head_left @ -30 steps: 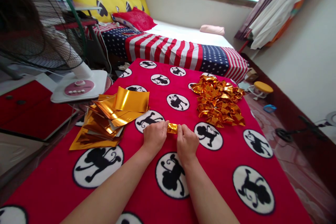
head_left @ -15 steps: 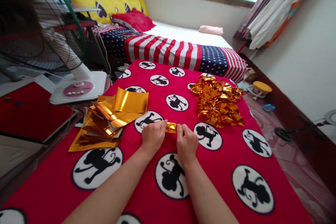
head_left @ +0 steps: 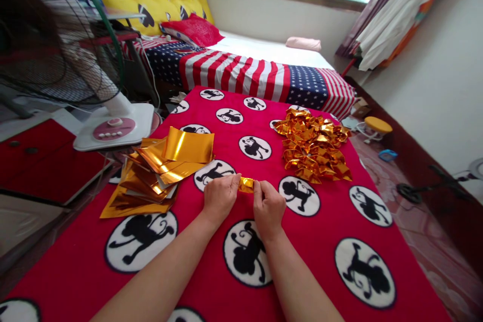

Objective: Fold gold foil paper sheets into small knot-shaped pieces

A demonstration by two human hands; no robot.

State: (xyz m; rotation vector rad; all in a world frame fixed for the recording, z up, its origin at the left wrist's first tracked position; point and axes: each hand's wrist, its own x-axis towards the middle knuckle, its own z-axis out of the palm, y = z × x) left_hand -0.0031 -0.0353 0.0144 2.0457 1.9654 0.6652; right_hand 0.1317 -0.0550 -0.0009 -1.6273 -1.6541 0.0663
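Gold foil piece (head_left: 247, 184): small, folded, centre of the frame, just above the red blanket (head_left: 324, 241). Pinched at both ends.

Left hand (head_left: 221, 197): thumb and forefinger clamped on the piece's left end.

Right hand (head_left: 268, 205): fingertips clamped on the right end. The two hands lie close together, with only a short stretch of foil showing between them.

Flat foil sheets (head_left: 158, 171): loose fanned stack at centre left, near the left hand, not touched. The top sheet is curled up at one edge.

Folded foil pile (head_left: 313, 146): heap of finished pieces at upper right of centre, apart from the hands.

Fan (head_left: 109, 126): white base at the blanket's left edge, cage at upper left.

Bed (head_left: 260, 68): flag-pattern cover, top of the frame, behind the blanket.

Handling note: foil creases for good, so the fold likely wants even tension from both ends, edges lined up before pressing, and a firm run of the thumbnail along the crease. Too hard a pull may tear or wrinkle the piece.
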